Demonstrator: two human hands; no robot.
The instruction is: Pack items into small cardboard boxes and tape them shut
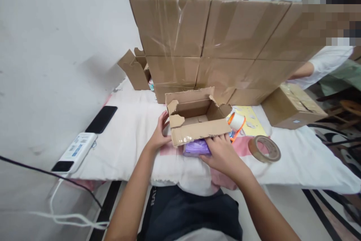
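Note:
In front of me on the cloth is a small cardboard box [197, 130] with its torn top flaps standing open; bare cardboard shows inside. My left hand [161, 132] grips the box's left side, fingers along the wall and thumb toward the front. A purple plastic-wrapped packet [194, 147] lies against the front of the box, partly under the front flap. My right hand [221, 152] closes on its right end, fingertips reaching beneath the flap. Just right of the box sits a white roll with orange edges [237, 121], partly hidden by it.
A wall of taped cartons [225, 34] rises behind. To the right are a tape roll [264, 149], a yellow sheet [249, 120] and a closed carton [295, 107]. A phone [101, 119] and white power strip [76, 152] lie left. Another person's arm [303, 71] shows at right.

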